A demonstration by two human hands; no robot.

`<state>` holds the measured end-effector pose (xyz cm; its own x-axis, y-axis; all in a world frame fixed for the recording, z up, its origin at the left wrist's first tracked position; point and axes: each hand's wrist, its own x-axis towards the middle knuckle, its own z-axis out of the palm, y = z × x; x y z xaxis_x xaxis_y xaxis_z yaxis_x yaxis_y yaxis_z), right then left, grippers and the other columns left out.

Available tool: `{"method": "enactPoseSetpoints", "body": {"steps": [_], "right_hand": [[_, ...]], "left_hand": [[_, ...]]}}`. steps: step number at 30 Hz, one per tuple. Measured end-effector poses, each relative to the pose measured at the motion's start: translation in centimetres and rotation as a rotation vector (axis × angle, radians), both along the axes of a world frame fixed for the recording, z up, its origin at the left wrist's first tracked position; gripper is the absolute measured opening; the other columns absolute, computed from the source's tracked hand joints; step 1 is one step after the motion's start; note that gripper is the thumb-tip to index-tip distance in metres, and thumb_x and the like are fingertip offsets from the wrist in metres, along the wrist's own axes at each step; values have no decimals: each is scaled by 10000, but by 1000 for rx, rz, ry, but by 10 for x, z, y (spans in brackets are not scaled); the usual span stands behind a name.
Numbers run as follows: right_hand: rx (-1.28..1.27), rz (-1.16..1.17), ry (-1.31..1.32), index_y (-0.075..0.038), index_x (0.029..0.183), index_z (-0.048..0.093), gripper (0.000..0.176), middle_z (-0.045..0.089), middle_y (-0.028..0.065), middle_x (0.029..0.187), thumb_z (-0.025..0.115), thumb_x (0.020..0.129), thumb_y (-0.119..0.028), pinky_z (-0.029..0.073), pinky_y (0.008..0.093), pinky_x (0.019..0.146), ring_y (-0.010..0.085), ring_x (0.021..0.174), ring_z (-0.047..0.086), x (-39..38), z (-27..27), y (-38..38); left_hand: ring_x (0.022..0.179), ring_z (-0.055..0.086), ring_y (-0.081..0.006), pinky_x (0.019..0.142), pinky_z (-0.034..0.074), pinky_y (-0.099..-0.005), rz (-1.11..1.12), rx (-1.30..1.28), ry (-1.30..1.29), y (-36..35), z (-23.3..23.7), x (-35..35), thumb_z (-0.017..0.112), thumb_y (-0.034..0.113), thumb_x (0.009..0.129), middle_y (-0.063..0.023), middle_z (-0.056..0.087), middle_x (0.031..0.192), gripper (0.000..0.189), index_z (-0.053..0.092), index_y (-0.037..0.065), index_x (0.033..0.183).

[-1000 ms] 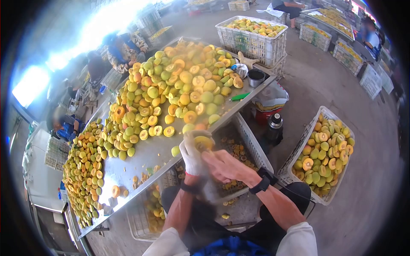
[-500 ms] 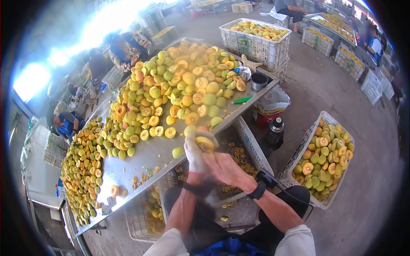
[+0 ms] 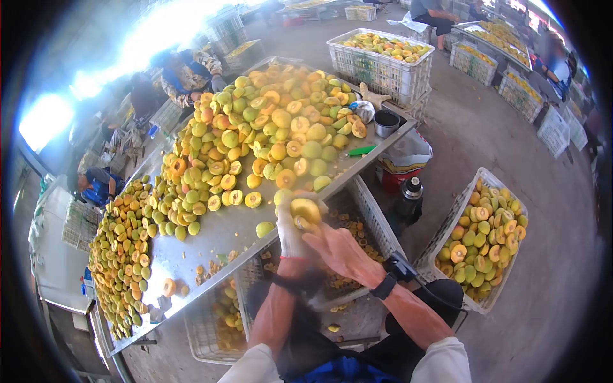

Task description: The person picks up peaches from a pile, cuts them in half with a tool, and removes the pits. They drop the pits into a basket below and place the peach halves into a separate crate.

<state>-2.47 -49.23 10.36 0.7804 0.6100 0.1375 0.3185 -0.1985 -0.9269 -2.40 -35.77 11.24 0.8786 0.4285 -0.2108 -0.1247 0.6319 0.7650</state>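
Note:
My left hand, in a pale glove, is closed around a cut yellow fruit, apricot- or peach-like, above the near table edge. The hollowed, orange-yellow cut face of the fruit is turned up. Just right of it is my bare right hand, its fingers together and curled against the fruit's lower side; whatever they grip is hidden. Beyond the hands, a large heap of whole and halved fruit covers much of the metal table. A single fruit lies at the edge beside my left hand.
Below my hands stands a crate with small fruit pieces. To the right are a fruit-filled crate and a black thermos. A metal cup and a green-handled tool lie on the table. A co-worker sits across.
The fruit in my left hand has tilted, showing more of its cut face. My right fingers have shifted slightly down along it. The co-worker across has reached towards the heap.

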Motion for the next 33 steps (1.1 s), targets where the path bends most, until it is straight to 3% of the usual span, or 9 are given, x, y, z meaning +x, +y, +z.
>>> {"method": "enactPoseSetpoints", "body": {"steps": [3, 4, 7, 12, 15, 18, 23, 31, 33], "right_hand": [[-105, 41, -154, 0, 1114, 666, 434, 690, 286, 899, 608, 1017, -420, 513, 525, 738, 477, 847, 663, 15, 5, -12], [-283, 108, -115, -45, 1133, 679, 398, 708, 251, 984, 610, 1007, -416, 511, 526, 777, 461, 888, 667, 18, 31, -22], [-133, 40, -302, 5, 984, 610, 392, 661, 270, 814, 644, 1018, -385, 505, 502, 672, 489, 808, 646, 19, 38, -43], [-136, -166, -266, 5, 850, 549, 399, 526, 208, 640, 655, 1028, -336, 414, 447, 570, 433, 609, 487, 26, 35, -55], [-6, -163, -384, 10, 852, 543, 408, 542, 220, 637, 657, 1026, -341, 425, 464, 575, 452, 613, 516, 21, 38, -50], [-41, -156, -391, 25, 893, 556, 405, 602, 262, 695, 661, 1022, -345, 459, 507, 610, 477, 700, 603, 12, 49, -45], [-32, -153, -420, 25, 888, 567, 404, 629, 280, 734, 656, 1022, -345, 478, 521, 635, 486, 750, 630, 11, 55, -43], [-151, -138, -427, 28, 854, 540, 436, 604, 283, 741, 659, 1018, -358, 468, 514, 633, 501, 744, 598, 11, 62, -53], [-296, -90, -342, -108, 1084, 628, 188, 641, 226, 926, 572, 1035, -281, 499, 531, 679, 461, 794, 648, 18, 48, -54]], "left_hand": [[732, 622, -173, 646, 513, -282, -18, 14, 23, 2, 10, -4, 401, 488, 1087, -110, 699, 892, 542, 668, 18, 1121], [732, 620, -162, 642, 510, -272, -29, 34, 41, 2, 13, -7, 396, 497, 1089, -103, 700, 898, 552, 673, 21, 1140], [737, 620, -141, 637, 505, -251, 56, 124, 102, -5, 30, -12, 357, 499, 1105, -84, 713, 920, 579, 676, 26, 1201], [744, 633, -109, 638, 510, -253, 99, 700, 13, 26, 30, -36, 332, 462, 1126, -62, 724, 939, 563, 690, 32, 1192], [748, 633, -92, 634, 504, -243, 124, 971, 3, 49, 48, -60, 424, 412, 1114, -53, 723, 950, 480, 690, 19, 1191], [787, 627, -91, 630, 502, -243, 51, 1062, 217, 67, 82, -102, 524, 325, 1065, -56, 704, 921, 382, 681, 4, 1200], [815, 628, -100, 671, 522, -255, 69, 1075, 442, 107, 86, -185, 568, 285, 1019, -52, 709, 928, 344, 690, 23, 1205], [941, 725, -321, 876, 547, -401, 205, 1744, 961, 217, 3, -295, 642, 301, 967, -193, 753, 1019, 344, 746, 13, 1126], [982, 720, -367, 907, 539, -425, 332, 1733, 932, 225, -9, -280, 657, 306, 962, -213, 746, 1036, 339, 750, 24, 1125]]}}
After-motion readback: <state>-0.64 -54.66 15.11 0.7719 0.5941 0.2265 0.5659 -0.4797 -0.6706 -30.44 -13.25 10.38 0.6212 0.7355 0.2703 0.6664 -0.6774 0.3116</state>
